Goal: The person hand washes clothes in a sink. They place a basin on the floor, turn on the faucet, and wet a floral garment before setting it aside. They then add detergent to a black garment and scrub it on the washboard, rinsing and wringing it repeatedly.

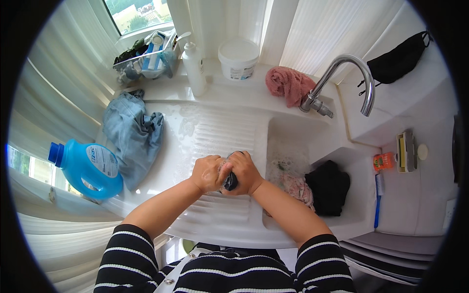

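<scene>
My left hand (209, 173) and my right hand (246, 173) are closed together around a small dark cloth (230, 182), bunched up and wet with suds. Most of it is hidden in my fists, so its kind does not show. Both hands are over the ribbed washboard surface (227, 133) of the white sink, where soapy water glistens. To the right, in the basin (298, 128), lie a pink patterned cloth (299, 189) and a black garment (328, 188), with foamy water beside them.
Left of the washboard lie blue jeans (131, 132) and a blue detergent jug (93, 168). A pump bottle (194, 71), white tub (238, 58), pink towel (288, 84) and chrome faucet (342, 63) line the back. A blue brush (378, 200) and black mask (398, 59) are at right.
</scene>
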{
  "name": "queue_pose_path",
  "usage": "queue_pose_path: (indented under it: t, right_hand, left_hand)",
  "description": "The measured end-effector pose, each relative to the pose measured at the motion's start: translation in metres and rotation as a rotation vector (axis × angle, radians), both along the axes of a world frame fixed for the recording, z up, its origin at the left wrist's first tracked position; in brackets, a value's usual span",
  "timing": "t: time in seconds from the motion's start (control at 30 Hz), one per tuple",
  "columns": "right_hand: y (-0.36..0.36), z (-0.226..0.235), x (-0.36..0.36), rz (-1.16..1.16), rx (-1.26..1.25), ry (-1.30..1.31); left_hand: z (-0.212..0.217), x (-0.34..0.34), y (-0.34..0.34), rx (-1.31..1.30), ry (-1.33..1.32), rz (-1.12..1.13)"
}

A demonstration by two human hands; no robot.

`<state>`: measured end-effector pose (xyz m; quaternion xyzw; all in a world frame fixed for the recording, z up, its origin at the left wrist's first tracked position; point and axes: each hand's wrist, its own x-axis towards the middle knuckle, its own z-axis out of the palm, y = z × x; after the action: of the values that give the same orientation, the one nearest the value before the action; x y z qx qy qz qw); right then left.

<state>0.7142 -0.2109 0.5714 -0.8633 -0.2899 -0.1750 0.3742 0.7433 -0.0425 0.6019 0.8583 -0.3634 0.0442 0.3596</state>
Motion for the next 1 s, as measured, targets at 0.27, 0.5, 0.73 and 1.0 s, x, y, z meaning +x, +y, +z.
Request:
queue_pose_path:
  t: [0.27, 0.5, 0.73, 1.0]
  right_hand:
    - [-0.043, 0.052, -0.024, -0.393, 0.304, 0.582]
    - [-0.241, -0.019, -0.033, -1.035, 0.976, 1.166]
    - [-0.212, -0.054, -0.047, -0.96, -0.277, 0.86]
    - [-0.156, -0.118, -0.007, -0.542, -0.739, 0.855]
  left_hand:
    - [0.035, 0.028, -0.024, -0.139, 1.318, 0.403]
    - [0.048, 0.004, -0.127, -0.745, 1.512, 0.418]
    - [-0.013, -0.015, -0.171, 0.269, -0.133, 0.227]
    - [-0.024, -0.02, -0.176, 0.696, -0.013, 0.154]
